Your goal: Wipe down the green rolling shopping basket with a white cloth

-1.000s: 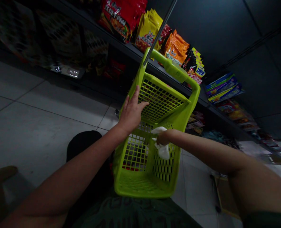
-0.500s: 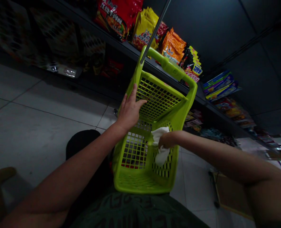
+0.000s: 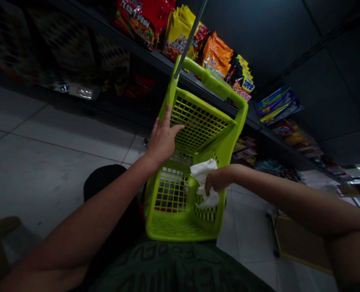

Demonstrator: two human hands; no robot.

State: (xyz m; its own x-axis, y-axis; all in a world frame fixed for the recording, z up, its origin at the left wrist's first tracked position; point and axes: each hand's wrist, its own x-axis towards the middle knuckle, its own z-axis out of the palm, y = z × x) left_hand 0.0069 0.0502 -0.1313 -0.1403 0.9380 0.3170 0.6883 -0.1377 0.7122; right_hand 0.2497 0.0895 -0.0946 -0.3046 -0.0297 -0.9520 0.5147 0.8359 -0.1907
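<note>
A lime-green plastic shopping basket (image 3: 184,233) with lattice walls stands tilted in front of me, its folding handle frame (image 3: 219,87) and a metal pull rod (image 3: 189,42) at the far end. My left hand (image 3: 161,140) rests on its left rim, fingers stretched out and thumb apart. Inside the basket, my right hand (image 3: 219,178) holds a crumpled white tissue (image 3: 202,170) against the right wall. Part of the tissue hangs below the fingers.
A dark shelf (image 3: 155,56) beyond the basket bears red, yellow and orange noodle packs (image 3: 218,54). Blue and yellow boxes (image 3: 277,105) lie farther right. Pale floor tiles (image 3: 61,162) spread at left. A brown wheeled board (image 3: 301,243) stands at lower right.
My right hand has shifted slightly with the tissue, which shows more spread out along the right wall. My left hand stays on the rim. The view has moved a little.
</note>
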